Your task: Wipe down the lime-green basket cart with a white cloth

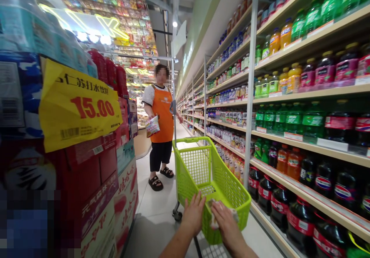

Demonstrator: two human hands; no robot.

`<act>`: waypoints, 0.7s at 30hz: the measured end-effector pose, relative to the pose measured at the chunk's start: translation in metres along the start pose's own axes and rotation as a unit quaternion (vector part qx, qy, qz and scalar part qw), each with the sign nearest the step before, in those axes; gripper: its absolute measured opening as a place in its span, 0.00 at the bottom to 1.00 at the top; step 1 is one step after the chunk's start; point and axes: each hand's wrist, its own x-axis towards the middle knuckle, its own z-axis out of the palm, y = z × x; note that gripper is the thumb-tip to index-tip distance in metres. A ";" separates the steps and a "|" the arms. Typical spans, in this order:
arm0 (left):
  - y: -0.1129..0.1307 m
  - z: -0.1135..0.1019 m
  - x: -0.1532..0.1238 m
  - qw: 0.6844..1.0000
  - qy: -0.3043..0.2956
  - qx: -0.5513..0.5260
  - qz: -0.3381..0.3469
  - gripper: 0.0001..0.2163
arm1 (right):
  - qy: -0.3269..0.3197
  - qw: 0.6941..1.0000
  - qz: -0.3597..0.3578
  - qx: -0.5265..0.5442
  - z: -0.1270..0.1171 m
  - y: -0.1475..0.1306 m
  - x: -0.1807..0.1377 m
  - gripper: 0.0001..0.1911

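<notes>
A bright green plastic shopping cart (192, 173) with lattice walls stands in the aisle in front of me. My left hand (194, 211) rests on the near left corner of its basket, holding it, with the fingers a little bent. My right hand (224, 218) presses a crumpled light cloth (214, 216) with darker patches against the near end of the basket. Most of the cloth is under my palm and fingers. The inside of the basket shows the lattice floor.
Shelves of bottled drinks (315, 115) line the right side. Stacked drink cartons (98, 181) with a yellow price sign (81, 103) rise on the left. Beyond the cart stands a person in an orange apron (162, 115), holding a white printed packet (152, 126).
</notes>
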 end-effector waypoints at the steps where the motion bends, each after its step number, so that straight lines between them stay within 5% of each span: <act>1: -0.001 -0.001 -0.001 1.000 0.000 0.000 0.003 0.36 | -0.001 1.000 0.011 -0.003 -0.004 0.005 -0.001 0.29; 5: 0.001 -0.001 -0.003 1.000 -0.004 -0.007 0.003 0.36 | -0.013 0.996 0.083 -0.020 -0.012 0.017 -0.001 0.28; 10: 0.003 0.000 -0.004 1.000 -0.009 -0.020 0.000 0.36 | -0.007 1.000 0.008 0.014 0.000 -0.011 0.003 0.30; 16: 0.000 -0.011 -0.014 0.999 -0.020 -0.033 0.031 0.35 | 0.041 0.999 0.013 -0.020 0.000 0.011 -0.008 0.27; 21: 0.003 -0.023 -0.023 0.995 -0.009 -0.086 0.049 0.31 | 0.027 0.999 -0.022 0.005 0.008 -0.004 -0.005 0.29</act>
